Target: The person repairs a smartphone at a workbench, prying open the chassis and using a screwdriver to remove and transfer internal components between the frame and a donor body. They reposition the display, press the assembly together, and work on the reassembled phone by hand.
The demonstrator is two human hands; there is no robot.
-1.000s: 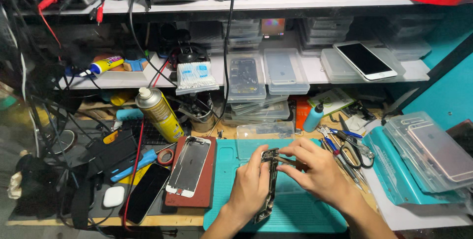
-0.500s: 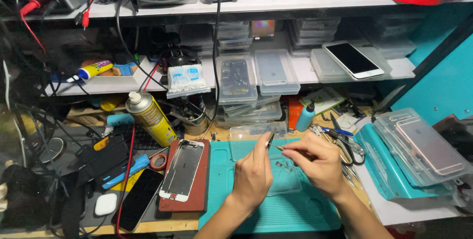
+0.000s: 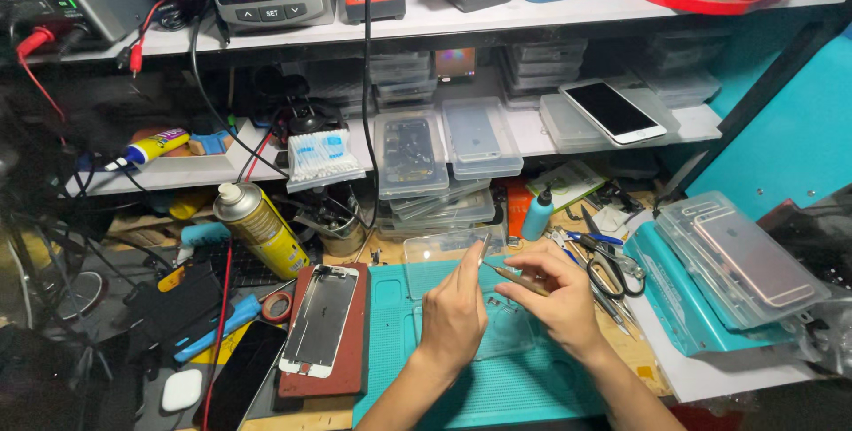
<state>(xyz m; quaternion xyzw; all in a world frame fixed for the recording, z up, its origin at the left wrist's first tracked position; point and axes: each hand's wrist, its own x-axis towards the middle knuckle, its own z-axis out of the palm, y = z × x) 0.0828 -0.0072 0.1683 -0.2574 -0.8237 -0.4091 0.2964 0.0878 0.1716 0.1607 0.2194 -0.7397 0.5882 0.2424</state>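
Both hands are working over the teal mat [image 3: 497, 387] at the middle of the bench [image 3: 648, 369], near the six o'clock edge of the view. The left hand [image 3: 454, 314] is standing nearly upright with its fingers extended and pressed together, pointing toward twelve o'clock; its fingertips are pinching a small thin part [image 3: 484, 249] whose exact shape is too small to tell. The right hand [image 3: 557, 300] is curled into a loose grip, thumb and forefinger closing on a slim pair of tweezers [image 3: 516, 280]. The tweezers' long axis is running from about four o'clock at the hand to ten o'clock at the tip, and the tip is pointing toward the left hand's fingertips, sitting just beside them. Under both hands a clear plastic tray [image 3: 497, 338] is lying flat on the mat. At nine o'clock of the hands, a phone screen assembly [image 3: 319, 320] is lying on a dark red pad [image 3: 351, 360], its long axis running roughly twelve to six. At ten o'clock a yellow spray can [image 3: 262, 229] is leaning on the bench. At three o'clock, scissors [image 3: 612, 271] are lying beside the right hand, and further out a clear case with a rose-coloured phone [image 3: 754, 258] is resting on a teal box [image 3: 683, 307].
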